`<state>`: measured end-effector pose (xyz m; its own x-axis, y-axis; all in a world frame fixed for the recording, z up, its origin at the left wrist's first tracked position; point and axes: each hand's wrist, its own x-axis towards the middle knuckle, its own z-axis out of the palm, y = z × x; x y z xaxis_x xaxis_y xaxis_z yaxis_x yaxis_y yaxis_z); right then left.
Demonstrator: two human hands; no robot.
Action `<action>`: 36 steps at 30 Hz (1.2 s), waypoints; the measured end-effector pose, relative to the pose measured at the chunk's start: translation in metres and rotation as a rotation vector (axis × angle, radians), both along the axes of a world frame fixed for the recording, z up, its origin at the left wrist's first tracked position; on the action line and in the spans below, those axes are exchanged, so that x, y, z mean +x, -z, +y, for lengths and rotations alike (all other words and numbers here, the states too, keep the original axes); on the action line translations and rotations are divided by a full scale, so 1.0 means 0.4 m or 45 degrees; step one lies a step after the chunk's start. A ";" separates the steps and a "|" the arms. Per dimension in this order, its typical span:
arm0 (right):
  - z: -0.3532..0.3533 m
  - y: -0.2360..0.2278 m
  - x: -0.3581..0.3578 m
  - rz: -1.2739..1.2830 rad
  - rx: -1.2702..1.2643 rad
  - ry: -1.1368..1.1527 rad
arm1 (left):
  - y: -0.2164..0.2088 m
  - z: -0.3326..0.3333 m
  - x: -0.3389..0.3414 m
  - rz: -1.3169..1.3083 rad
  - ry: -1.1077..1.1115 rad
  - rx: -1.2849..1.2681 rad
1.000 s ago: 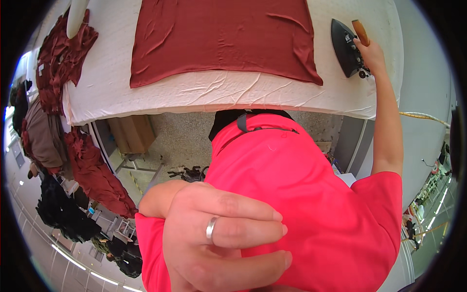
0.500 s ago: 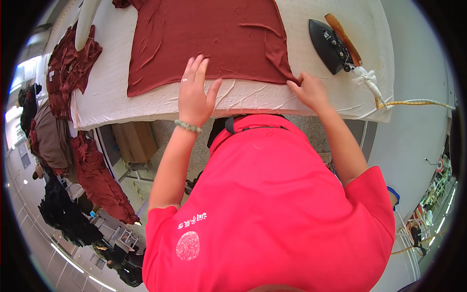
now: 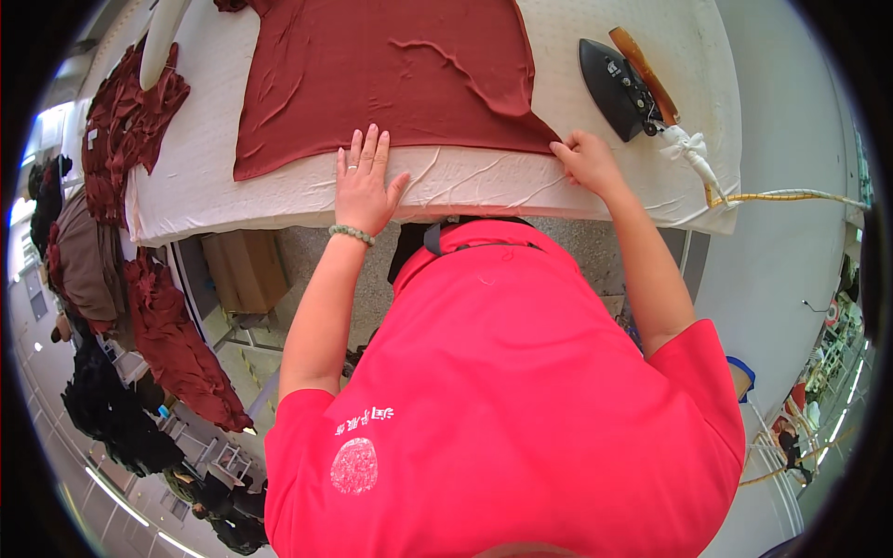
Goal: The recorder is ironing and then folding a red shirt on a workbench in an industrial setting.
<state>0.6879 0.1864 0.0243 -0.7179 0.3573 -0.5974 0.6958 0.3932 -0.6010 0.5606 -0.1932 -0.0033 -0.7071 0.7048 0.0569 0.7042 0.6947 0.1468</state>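
White-covered tabletop (image 3: 558,200) stretches across the upper part of the view, with a cardboard box (image 3: 246,270) beneath it and rumpled dark red cloth (image 3: 177,344) hanging beyond its left edge. On it lies the dark red garment (image 3: 372,84), spread flat just left of the middle, its near hem running close to the edge, within easy reach of both hands. The left hand (image 3: 366,195) lies palm down across that hem, its fingers extended and slightly parted, grasping nothing; laid so flat, it probably keeps the fabric from sliding. The right hand (image 3: 593,166) has its fingers curled, pinching the hem's right corner, which is drawn out to a point. That hold seems to put tension on the cloth, since a raised crease (image 3: 456,65) slants down toward the pinched corner. An iron (image 3: 614,88) with a wooden handle (image 3: 646,74) rests right of the garment, apart from it, presumably set there to keep it off the fabric while both hands are busy. Its hose (image 3: 791,195) trails off to the right, away from the cloth.
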 end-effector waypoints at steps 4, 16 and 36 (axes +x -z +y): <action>0.033 -0.008 0.033 0.391 0.797 -0.359 | -0.024 -0.003 0.013 0.017 -0.033 0.135; 0.203 -0.132 -0.069 0.355 1.507 -0.279 | -0.057 0.011 0.018 -1.428 -1.556 1.724; -0.160 -0.182 0.023 -0.048 0.706 -0.398 | 0.001 0.083 -0.057 -1.424 -1.586 1.473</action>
<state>0.6971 0.1226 0.0971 -0.8202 0.3982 -0.4107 0.5150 0.8266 -0.2269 0.5376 -0.1601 -0.0035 -0.7184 -0.1311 -0.6832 -0.6782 -0.0864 0.7298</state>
